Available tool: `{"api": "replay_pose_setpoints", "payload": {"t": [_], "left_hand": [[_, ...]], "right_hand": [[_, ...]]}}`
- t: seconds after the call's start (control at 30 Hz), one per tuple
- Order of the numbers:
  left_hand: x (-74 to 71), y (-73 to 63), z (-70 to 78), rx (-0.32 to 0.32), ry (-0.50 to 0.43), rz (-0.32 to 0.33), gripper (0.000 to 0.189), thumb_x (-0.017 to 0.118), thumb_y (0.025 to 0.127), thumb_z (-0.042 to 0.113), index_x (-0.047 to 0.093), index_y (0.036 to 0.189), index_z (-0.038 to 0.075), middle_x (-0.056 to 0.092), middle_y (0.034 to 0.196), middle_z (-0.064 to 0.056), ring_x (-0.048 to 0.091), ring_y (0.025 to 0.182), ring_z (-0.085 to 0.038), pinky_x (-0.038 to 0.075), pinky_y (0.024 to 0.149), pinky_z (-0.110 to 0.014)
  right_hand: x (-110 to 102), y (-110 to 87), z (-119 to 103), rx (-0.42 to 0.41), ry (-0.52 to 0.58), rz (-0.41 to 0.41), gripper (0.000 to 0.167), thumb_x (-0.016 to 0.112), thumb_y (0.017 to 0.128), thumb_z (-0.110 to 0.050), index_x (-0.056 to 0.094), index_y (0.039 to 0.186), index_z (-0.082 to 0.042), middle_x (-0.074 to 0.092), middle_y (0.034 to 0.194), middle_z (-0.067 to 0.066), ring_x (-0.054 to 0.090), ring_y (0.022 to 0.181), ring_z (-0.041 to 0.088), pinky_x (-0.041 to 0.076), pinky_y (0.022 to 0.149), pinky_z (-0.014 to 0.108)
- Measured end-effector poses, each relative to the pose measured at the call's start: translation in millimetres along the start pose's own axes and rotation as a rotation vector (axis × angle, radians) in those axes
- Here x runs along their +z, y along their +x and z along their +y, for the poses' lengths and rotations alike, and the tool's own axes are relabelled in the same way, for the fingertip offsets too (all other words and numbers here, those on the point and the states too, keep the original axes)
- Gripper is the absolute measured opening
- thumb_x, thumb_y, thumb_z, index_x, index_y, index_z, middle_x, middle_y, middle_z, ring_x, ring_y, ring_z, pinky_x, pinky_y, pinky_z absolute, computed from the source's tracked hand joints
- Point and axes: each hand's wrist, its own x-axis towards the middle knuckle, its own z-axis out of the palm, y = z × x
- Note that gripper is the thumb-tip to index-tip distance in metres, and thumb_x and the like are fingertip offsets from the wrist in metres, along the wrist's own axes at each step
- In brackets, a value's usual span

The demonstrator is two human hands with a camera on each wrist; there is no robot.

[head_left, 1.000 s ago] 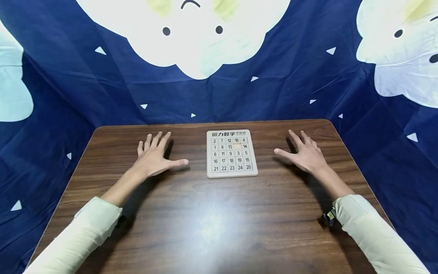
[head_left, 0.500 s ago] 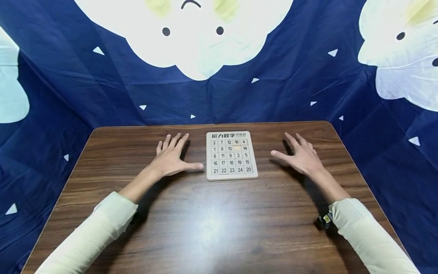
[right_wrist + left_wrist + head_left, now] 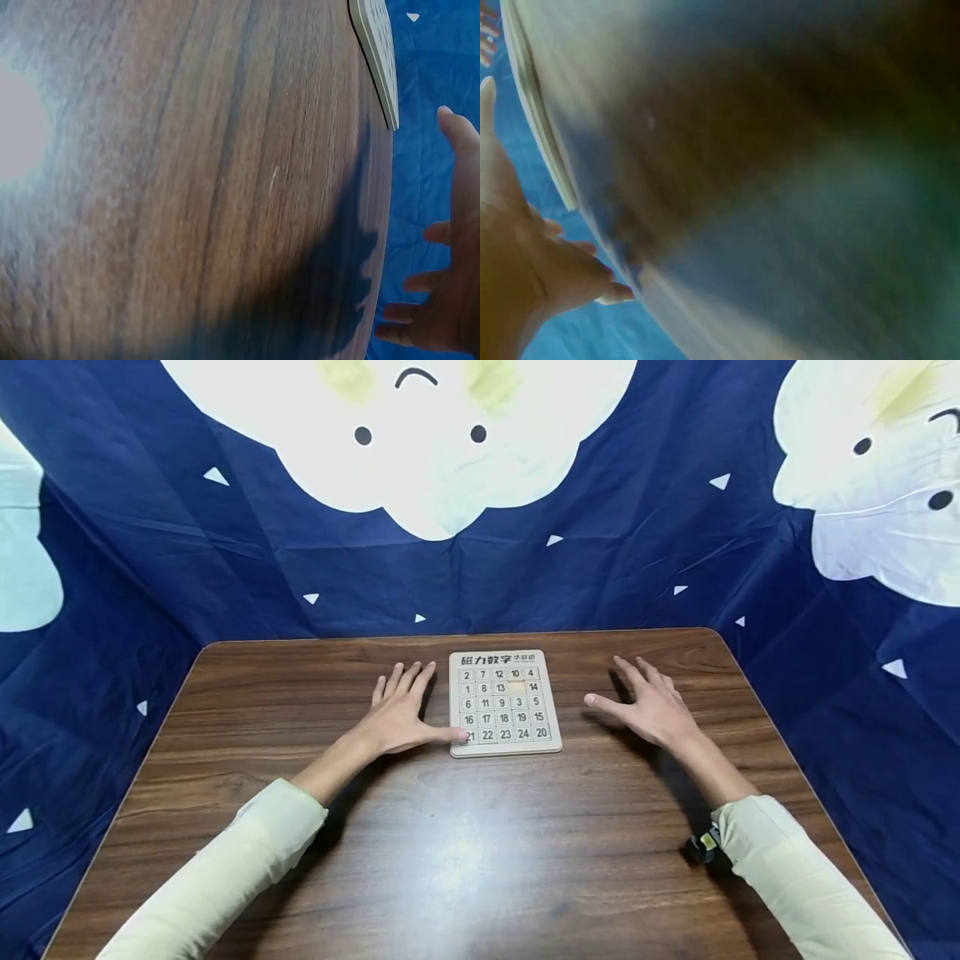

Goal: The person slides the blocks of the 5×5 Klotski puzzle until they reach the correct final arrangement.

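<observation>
1. Left of the cream, round-cornered, wooden-looking number board (image 3: pixel 517 749), we see the bare left hand (image 3: pixel 397 720), its pale cream cloth sleeve (image 3: pixel 225 860) reaching in from the near side. Fingers are spread, thumb stuck out. Over the last second it has come rightward, so the thumb tip now overlaps the board's near left corner, at the pale square tile numbered 21 (image 3: pixel 471 737). We cannot tell whether it touches.

2. The board itself lies flat on the brown wood-grain table (image 3: pixel 375 893). Its tiles keep their order, and the bare tan slot (image 3: pixel 517 687) stays just below the pale square tile numbered 10 (image 3: pixel 515 674); we judge that only the reach has advanced and no tile has slid.

3. Right of the board, we see the bare right hand (image 3: pixel 658 710), also spread and holding nothing. It has drawn slightly nearer the board but remains apart from it.
</observation>
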Motion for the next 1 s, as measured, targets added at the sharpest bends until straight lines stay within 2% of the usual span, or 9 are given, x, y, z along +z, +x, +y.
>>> {"api": "replay_pose_setpoints", "payload": {"t": [0.2,0.4,0.57,0.73,1.0], "left_hand": [[15.0,3.0,9.8,0.016,-0.056,0.022,0.155,0.077,0.078,0.094,0.003,0.182,0.008,0.004,0.191,-0.022,-0.002,0.178,-0.048,-0.006,0.143,-0.067],[28.4,-0.7,20.7,0.029,-0.075,0.056,0.153,0.077,0.081,0.09,0.002,0.181,0.003,0.005,0.19,-0.024,0.001,0.179,-0.044,-0.003,0.145,-0.06],[39.8,-2.7,26.3,0.024,-0.027,0.074,0.155,0.073,0.078,0.096,0.003,0.182,0.004,0.008,0.191,-0.022,0.003,0.179,-0.042,-0.005,0.145,-0.058],[48.0,-2.0,29.8,0.016,0.054,0.056,0.158,0.061,0.074,0.107,0.0,0.183,0.009,0.005,0.191,-0.021,-0.004,0.179,-0.04,-0.01,0.144,-0.059],[54.9,1.7,36.4,0.0,0.057,0.077,0.165,0.055,0.067,0.115,-0.001,0.183,0.012,0.006,0.19,-0.025,-0.002,0.178,-0.047,-0.01,0.142,-0.068]], "right_hand": [[1.6,0.7,-5.4,-0.018,0.006,-0.001,0.113,0.059,0.096,-0.091,0.025,0.182,-0.026,0.018,0.188,0.026,0.021,0.168,0.064,0.025,0.131,0.084],[1.7,0.0,-9.6,-0.029,0.013,-0.003,0.113,0.059,0.096,-0.091,0.025,0.182,-0.026,0.019,0.188,0.027,0.022,0.168,0.063,0.024,0.132,0.084],[3.4,1.0,-13.7,-0.04,0.008,-0.003,0.113,0.059,0.097,-0.09,0.026,0.182,-0.024,0.022,0.186,0.028,0.024,0.167,0.065,0.023,0.134,0.082],[7.2,2.5,-19.8,-0.046,0.001,-0.023,0.113,0.057,0.097,-0.092,0.025,0.182,-0.025,0.023,0.186,0.029,0.027,0.165,0.063,0.026,0.133,0.081],[14.2,6.1,-31.4,-0.064,0.004,-0.05,0.113,0.056,0.097,-0.092,0.024,0.182,-0.025,0.024,0.186,0.027,0.02,0.167,0.067,0.02,0.135,0.082]]}}
